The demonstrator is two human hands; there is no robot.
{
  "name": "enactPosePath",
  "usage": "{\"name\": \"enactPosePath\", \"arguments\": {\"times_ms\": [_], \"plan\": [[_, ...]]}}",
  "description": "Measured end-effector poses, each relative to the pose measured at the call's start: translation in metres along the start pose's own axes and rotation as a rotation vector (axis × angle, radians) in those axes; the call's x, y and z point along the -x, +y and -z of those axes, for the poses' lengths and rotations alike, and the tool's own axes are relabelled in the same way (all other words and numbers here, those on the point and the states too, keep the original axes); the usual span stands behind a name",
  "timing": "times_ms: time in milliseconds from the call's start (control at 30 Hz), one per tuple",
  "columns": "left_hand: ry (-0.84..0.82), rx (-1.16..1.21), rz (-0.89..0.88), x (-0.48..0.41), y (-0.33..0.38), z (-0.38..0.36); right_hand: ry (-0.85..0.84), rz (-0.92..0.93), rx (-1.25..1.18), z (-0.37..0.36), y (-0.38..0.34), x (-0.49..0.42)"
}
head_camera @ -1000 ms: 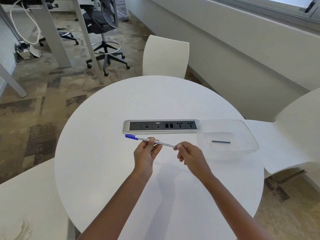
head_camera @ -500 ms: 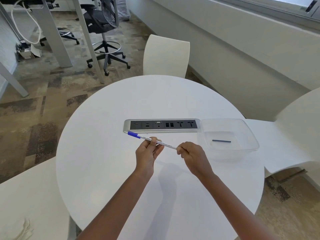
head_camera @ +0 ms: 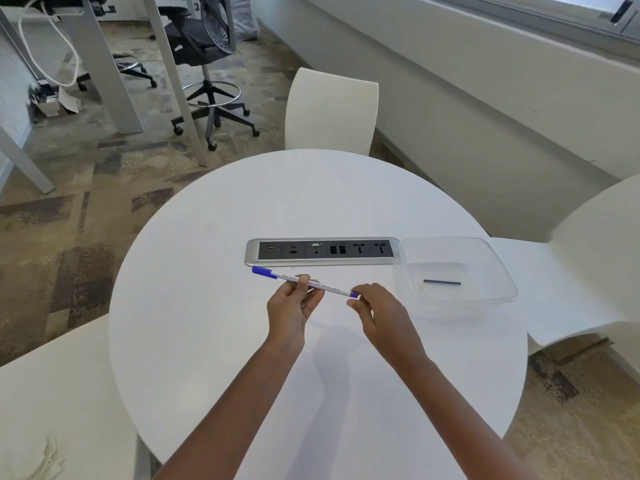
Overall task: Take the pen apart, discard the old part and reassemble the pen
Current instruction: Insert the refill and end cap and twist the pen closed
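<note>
Change vs a second ago: the blue end piece at the right end of the slim white plastic pen with the blue cap (head_camera: pixel 302 283) now shows past the right fingertips; in the two earlier pictures that end was buried in the fingers. Pen position and tilt are otherwise about the same, centre of frame, held just above the round white tabletop (head_camera: pixel 207 341), cap end pointing upper left toward the silver-and-black power socket strip (head_camera: pixel 322 251). My read: the right hand has backed off slightly or rotated the end piece, so reassembly is near done, last step is seating or tightening that plug. Can't tell from here whether it is fully home. The thin dark refill-like rod (head_camera: pixel 442 282) lies flat in the clear plastic tub (head_camera: pixel 498 268) at right centre of frame, well apart from both hands, so the discard step looks complete. Left hand (head_camera: pixel 290 308): fingers curled, thumb and forefinger clamped on the pen barrel around mid-length, printed text visible either side of the grip. Right hand (head_camera: pixel 379 315): loosely closed, thumb and forefinger tips pinching or just touching the blue end piece; contact is too small to call firm. Hands are close together but not touching each other, only the pen bridges them. Risk as I see it: plug left half-seated if the pinch slips.
</note>
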State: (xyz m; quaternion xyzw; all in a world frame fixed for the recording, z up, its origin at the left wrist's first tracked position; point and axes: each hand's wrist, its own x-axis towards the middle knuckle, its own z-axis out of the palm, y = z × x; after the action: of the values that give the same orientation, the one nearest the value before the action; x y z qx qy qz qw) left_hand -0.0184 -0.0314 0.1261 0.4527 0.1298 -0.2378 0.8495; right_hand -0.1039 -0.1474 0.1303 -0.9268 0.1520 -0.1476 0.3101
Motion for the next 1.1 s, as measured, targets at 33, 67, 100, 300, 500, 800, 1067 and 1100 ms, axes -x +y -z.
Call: {"name": "enactPosePath", "arguments": {"times_ms": [33,67,100,300,500,800,1067,1100], "plan": [[0.000,-0.002,0.006,0.000,0.000,0.000,0.030,0.064,0.080,0.000,0.000,0.000],[-0.001,-0.002,0.011,0.000,0.000,0.000,0.055,0.121,0.135,0.000,0.000,0.000],[-0.002,-0.003,0.015,0.000,-0.001,-0.001,0.071,0.166,0.171,0.001,-0.001,0.000],[-0.023,-0.027,0.012,-0.002,-0.002,-0.001,-0.007,0.115,0.083,0.006,0.002,-0.006],[-0.069,-0.113,-0.022,-0.003,-0.003,-0.002,-0.211,-0.366,-0.517,0.010,0.004,-0.014],[-0.008,-0.042,0.016,-0.005,0.000,-0.004,-0.081,-0.117,-0.161,0.005,0.004,-0.004],[0.000,-0.034,0.036,-0.005,-0.001,-0.005,0.096,0.234,0.248,0.005,0.003,-0.001],[-0.002,-0.039,0.035,-0.005,-0.001,-0.005,0.087,0.239,0.238,0.005,0.003,-0.002]]}}
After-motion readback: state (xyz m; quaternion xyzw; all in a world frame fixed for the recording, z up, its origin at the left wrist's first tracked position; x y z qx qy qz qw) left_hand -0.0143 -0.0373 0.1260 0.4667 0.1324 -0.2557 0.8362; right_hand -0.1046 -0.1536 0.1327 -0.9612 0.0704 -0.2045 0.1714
